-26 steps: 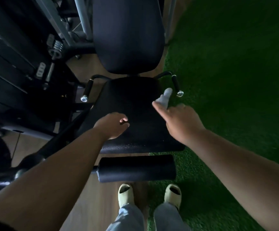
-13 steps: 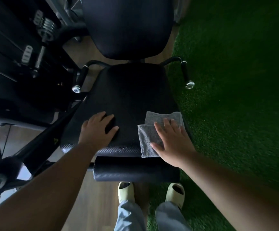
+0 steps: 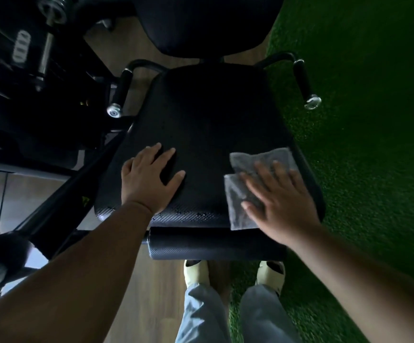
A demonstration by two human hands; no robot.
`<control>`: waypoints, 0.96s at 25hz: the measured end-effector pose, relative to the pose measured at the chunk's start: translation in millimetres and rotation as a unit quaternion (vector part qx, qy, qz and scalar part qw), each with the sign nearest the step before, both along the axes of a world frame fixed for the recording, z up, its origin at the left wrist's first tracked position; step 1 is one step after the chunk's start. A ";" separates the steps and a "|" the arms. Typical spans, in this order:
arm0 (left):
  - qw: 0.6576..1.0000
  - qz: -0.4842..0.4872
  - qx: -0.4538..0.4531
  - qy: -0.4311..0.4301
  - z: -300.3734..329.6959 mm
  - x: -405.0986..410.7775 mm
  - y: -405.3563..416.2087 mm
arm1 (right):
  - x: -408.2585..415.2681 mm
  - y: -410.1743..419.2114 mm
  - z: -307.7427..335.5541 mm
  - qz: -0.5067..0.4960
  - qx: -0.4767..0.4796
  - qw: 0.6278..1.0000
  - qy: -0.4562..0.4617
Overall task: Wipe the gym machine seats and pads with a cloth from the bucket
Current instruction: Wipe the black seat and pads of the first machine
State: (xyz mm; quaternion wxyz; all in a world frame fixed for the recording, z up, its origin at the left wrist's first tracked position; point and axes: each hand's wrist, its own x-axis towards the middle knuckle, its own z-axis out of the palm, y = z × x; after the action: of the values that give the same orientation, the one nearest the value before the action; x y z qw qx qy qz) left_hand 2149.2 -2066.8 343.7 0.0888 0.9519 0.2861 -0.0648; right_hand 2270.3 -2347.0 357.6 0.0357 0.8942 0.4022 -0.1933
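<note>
A black padded seat (image 3: 208, 115) of a gym machine fills the middle of the head view, with its back pad (image 3: 206, 23) beyond it and a round leg pad (image 3: 215, 243) below its near edge. A grey cloth (image 3: 243, 201) lies folded on the seat's near right corner. My right hand (image 3: 277, 201) presses flat on the cloth with straight fingers. My left hand (image 3: 149, 179) rests flat on the seat's near left part, fingers spread. No bucket is in view.
Two black side handles (image 3: 123, 92) (image 3: 303, 81) flank the seat. A weight stack and frame (image 3: 25, 58) stand at the left. Green turf (image 3: 374, 120) covers the floor on the right, wood floor (image 3: 151, 305) lies below. My feet in pale shoes (image 3: 196, 271) stand under the leg pad.
My right hand brought the bunched cloth down and spread it flat on the seat's right corner. My left hand opened and settled flat on the seat. The camera moved closer.
</note>
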 end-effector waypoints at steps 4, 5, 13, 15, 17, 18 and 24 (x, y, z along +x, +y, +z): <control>1.000 -0.005 0.010 -0.010 -2.6 0.5 -0.5 | 29.6 21.6 -5.3 -0.190 -0.025 0.981 -0.014; 1.000 -0.004 0.012 -0.010 -3.2 0.2 -0.8 | 24.5 38.2 -4.7 -0.206 -0.024 0.978 -0.009; 1.000 0.002 0.011 -0.029 -4.1 0.9 -1.9 | -2.8 -26.9 -4.3 -0.043 0.001 0.999 -0.014; 0.999 0.002 0.014 -0.037 -5.1 0.2 -1.6 | 26.8 -23.7 -6.8 -0.129 -0.008 0.992 -0.014; 0.999 0.004 0.011 -0.043 -6.1 0.8 -0.9 | 44.9 5.8 -8.8 -0.205 -0.007 0.979 -0.005; 0.999 0.004 0.009 -0.045 -6.5 1.0 -1.4 | 43.4 24.1 -7.7 -0.220 -0.014 0.976 0.000; 0.999 0.011 0.008 -0.048 -6.1 0.4 -3.0 | -20.5 9.6 2.0 -0.025 0.030 0.999 0.015</control>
State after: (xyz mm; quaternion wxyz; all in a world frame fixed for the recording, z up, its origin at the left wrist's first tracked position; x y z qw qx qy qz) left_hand 2149.6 -2069.8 337.6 0.0952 0.9514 0.2924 -0.0155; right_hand 2249.8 -2337.4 359.6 -0.0017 0.9016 0.3858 -0.1958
